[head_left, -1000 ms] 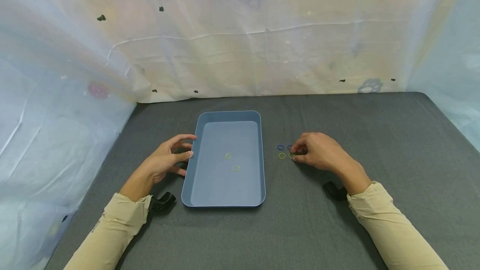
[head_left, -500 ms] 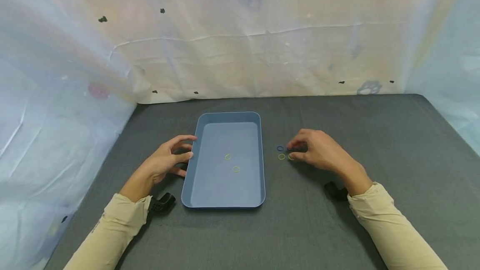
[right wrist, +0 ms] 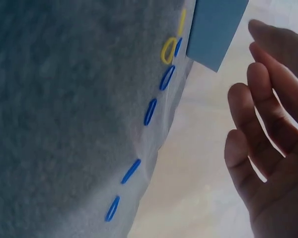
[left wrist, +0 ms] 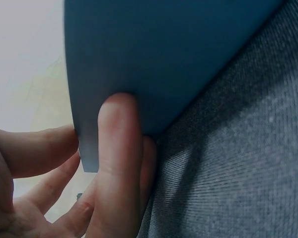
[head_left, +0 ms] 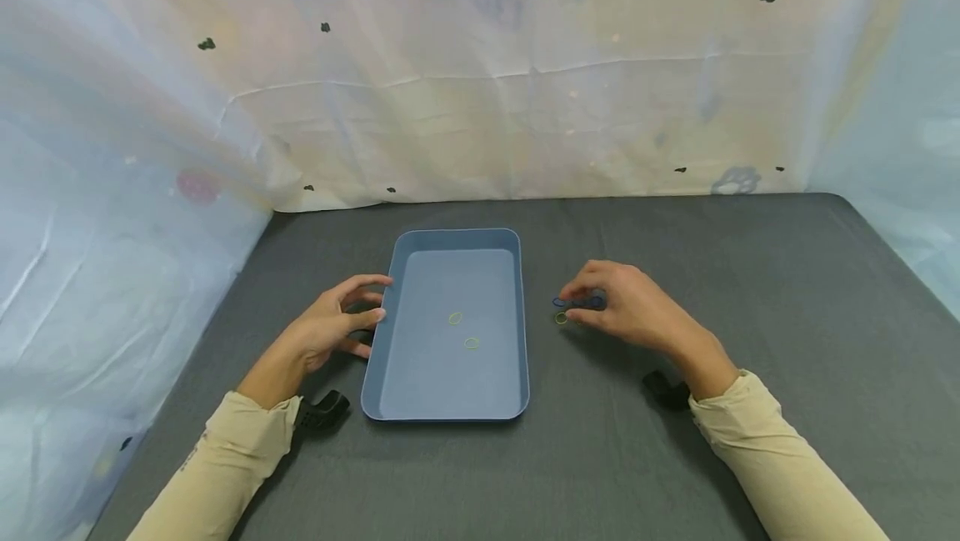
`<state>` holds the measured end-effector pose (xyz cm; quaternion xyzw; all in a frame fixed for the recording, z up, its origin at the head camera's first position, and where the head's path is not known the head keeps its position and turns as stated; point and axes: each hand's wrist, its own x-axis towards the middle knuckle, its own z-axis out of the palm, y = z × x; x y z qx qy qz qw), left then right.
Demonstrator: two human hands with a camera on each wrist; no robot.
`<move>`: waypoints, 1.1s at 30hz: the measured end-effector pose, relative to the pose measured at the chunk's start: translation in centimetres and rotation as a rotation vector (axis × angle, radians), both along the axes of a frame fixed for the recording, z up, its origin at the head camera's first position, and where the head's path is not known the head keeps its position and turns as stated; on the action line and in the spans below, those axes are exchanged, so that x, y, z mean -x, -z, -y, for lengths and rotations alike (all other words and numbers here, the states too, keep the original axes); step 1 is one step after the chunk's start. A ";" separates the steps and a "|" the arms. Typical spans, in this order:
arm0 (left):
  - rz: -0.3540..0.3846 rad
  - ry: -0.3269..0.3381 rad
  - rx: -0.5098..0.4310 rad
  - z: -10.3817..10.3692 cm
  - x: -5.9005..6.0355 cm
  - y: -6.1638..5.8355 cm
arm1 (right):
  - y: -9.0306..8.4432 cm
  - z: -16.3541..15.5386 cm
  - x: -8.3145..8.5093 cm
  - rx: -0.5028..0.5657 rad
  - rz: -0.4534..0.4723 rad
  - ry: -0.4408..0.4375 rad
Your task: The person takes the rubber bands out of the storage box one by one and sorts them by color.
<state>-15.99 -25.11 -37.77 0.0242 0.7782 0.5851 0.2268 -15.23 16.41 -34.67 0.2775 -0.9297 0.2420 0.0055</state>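
A blue tray lies on the grey mat with two yellow rubber bands inside it. My left hand rests against the tray's left wall, with the thumb pressed to the outside and the other fingertips at the rim. My right hand hovers just right of the tray over a row of small bands on the mat. Its fingers are spread and hold nothing I can see. Several blue bands and a yellow band lie below it. Most are hidden in the head view, where one yellow band shows.
The grey mat is walled by pale plastic sheeting at the back and both sides. Black wrist mounts show under my left sleeve and my right sleeve.
My right hand has shifted a little to the left over the bands, covering one yellow band and one blue band. My left hand stays at the tray's wall.
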 end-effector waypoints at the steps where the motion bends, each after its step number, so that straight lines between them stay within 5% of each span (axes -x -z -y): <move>1: 0.001 -0.002 0.001 0.0 0.0 0.1 | 0.1 0.1 -0.1 0.001 -0.011 -0.007; 8: -0.011 0.009 -0.004 0.0 0.1 0.2 | 0.6 1.2 0.1 -0.035 -0.076 -0.058; 17: -0.002 -0.001 -0.001 0.1 0.1 -0.1 | 0.8 3.0 -0.1 -0.068 -0.269 -0.118; 33: -0.005 -0.004 0.003 0.0 0.1 0.0 | 1.1 7.1 -0.2 -0.049 -0.309 -0.224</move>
